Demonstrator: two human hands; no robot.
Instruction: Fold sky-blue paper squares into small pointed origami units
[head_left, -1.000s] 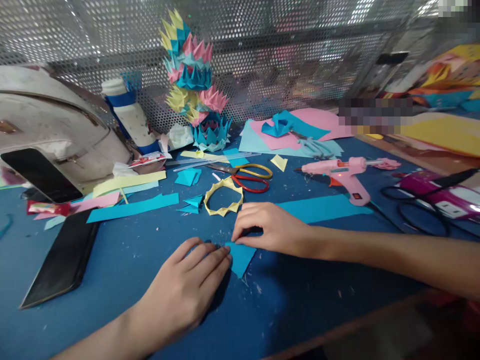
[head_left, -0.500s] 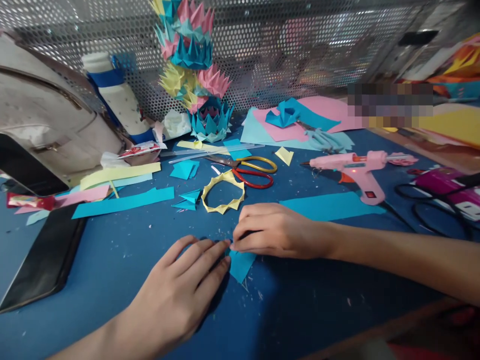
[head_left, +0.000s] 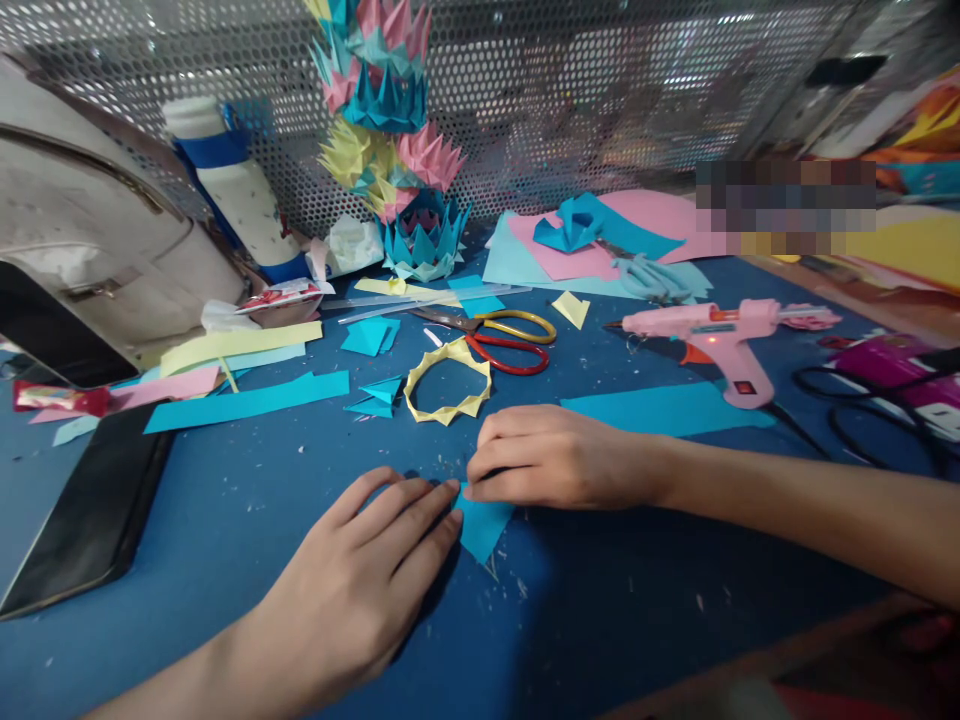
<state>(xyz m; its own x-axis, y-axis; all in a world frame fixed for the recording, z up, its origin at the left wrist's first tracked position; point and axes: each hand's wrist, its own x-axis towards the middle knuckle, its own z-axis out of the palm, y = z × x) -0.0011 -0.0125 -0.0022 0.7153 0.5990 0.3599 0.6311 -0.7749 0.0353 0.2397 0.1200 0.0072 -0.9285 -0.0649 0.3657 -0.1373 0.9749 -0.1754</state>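
The left hand, fingers outstretched, is rested against the blue paper piece on the near side of the yellow ring. The piece's upper edge is pinched in the fingers of the right hand; a glue gun is laid right of the ring.

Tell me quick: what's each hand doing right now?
Left hand: open, at the small blue paper's left edge.
Right hand: closed at its top edge; pinching or pressing, can't tell.
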